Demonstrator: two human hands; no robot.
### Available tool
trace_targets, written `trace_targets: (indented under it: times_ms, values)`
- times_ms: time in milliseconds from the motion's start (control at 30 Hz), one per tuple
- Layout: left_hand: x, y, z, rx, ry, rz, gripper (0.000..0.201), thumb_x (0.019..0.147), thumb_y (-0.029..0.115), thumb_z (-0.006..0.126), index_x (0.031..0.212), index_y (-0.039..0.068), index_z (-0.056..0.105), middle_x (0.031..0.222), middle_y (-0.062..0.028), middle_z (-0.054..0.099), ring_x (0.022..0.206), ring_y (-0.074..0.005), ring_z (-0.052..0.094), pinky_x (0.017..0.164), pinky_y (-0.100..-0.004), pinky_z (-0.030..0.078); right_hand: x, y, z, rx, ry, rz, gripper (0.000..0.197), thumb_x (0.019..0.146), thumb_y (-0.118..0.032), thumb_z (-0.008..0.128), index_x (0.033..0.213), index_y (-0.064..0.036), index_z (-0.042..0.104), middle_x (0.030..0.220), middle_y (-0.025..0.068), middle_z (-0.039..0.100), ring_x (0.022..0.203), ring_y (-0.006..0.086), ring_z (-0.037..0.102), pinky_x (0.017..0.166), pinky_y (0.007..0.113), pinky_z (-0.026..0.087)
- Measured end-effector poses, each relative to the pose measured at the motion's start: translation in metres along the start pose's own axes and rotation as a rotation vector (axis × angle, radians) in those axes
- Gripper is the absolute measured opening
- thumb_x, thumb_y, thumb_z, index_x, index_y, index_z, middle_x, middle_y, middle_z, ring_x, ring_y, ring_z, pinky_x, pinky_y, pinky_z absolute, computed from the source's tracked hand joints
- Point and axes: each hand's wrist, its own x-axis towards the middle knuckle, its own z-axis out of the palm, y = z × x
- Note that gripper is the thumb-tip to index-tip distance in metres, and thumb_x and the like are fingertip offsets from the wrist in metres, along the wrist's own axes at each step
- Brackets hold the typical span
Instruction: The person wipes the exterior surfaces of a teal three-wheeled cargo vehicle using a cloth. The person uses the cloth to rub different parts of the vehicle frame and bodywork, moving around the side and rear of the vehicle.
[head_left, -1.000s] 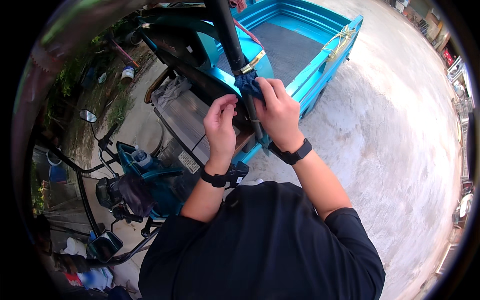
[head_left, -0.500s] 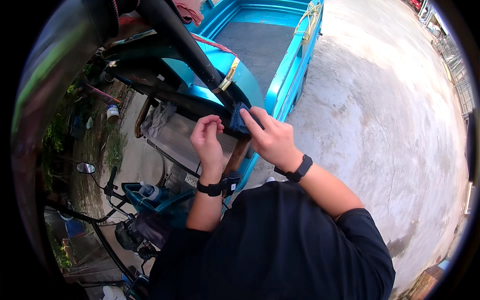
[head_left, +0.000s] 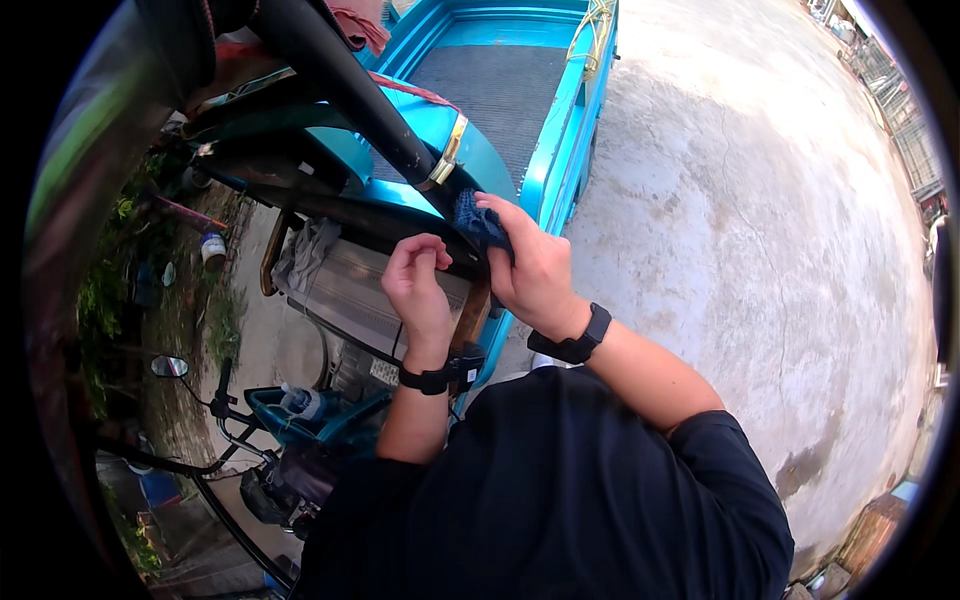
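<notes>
My right hand [head_left: 537, 265] grips a dark blue cloth [head_left: 480, 220], its fingers bent round it. That cloth is pressed against the lower end of a black pole [head_left: 375, 115], just below a gold-coloured metal clamp [head_left: 446, 155]. To the left, my left hand [head_left: 418, 295] is raised with its fingers curled in and nothing visible in them. It hangs over the ribbed seat [head_left: 375, 287] of a blue cargo tricycle, apart from the pole. Part of the cloth is hidden under my right fingers.
Behind the pole lies the blue cargo bed [head_left: 545, 150], with yellow rope [head_left: 597, 35] tied on its side. A grey rag [head_left: 312, 250] rests on the seat. Handlebars [head_left: 222, 405] and a mirror [head_left: 170, 367] are at lower left. Concrete ground [head_left: 690, 230] spreads to the right.
My right hand has turned, its fingers now wrapped round the cloth rather than stretched along it. The cloth stays on the pole. My left hand keeps its curled pose. The whole view has shifted slightly.
</notes>
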Motion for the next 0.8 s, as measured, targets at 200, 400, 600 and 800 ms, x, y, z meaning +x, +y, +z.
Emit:
trace_targets:
  times_ms: [200, 400, 600, 800]
  values:
    - [0.001, 0.007, 0.007, -0.033, -0.034, 0.048, 0.013, 0.098, -0.001, 0.054, 0.102, -0.002, 0.067, 0.090, -0.0055, 0.066, 0.082, -0.0130, 0.060, 0.075, -0.0262, 0.049, 0.026, -0.007, 0.017, -0.134, 0.150, -0.131, 0.042, 0.071, -0.005, 0.076, 0.112, -0.0053, 0.066, 0.106, 0.0102, 0.074, 0.072, 0.0256, 0.072, 0.058, 0.031, 0.054]
    - [0.008, 0.001, -0.003, -0.035, -0.045, 0.058, 0.012, 0.097, -0.001, 0.055, 0.100, -0.002, 0.066, 0.088, -0.0066, 0.065, 0.079, -0.0141, 0.060, 0.072, -0.0266, 0.048, 0.034, -0.004, 0.010, -0.327, 0.104, -0.197, 0.036, 0.071, -0.007, 0.076, 0.106, -0.0050, 0.066, 0.098, 0.0076, 0.071, 0.065, 0.0218, 0.068, 0.054, 0.031, 0.050]
    - [0.012, 0.000, -0.014, 0.027, -0.019, 0.053, 0.012, 0.096, -0.002, 0.055, 0.100, -0.002, 0.066, 0.087, -0.0069, 0.064, 0.077, -0.0148, 0.060, 0.070, -0.0270, 0.049, 0.028, 0.005, 0.013, -0.331, 0.134, -0.233, 0.039, 0.071, -0.006, 0.076, 0.107, -0.0030, 0.063, 0.103, 0.0084, 0.068, 0.069, 0.0215, 0.069, 0.056, 0.031, 0.053]
    - [0.019, -0.007, -0.016, 0.059, -0.111, 0.013, 0.013, 0.098, -0.003, 0.055, 0.100, -0.001, 0.068, 0.088, -0.0044, 0.065, 0.078, -0.0120, 0.060, 0.073, -0.0247, 0.049, 0.026, 0.012, 0.017, -0.258, 0.164, -0.292, 0.044, 0.066, -0.001, 0.074, 0.108, 0.0007, 0.062, 0.104, 0.0120, 0.066, 0.071, 0.0250, 0.068, 0.059, 0.033, 0.055]
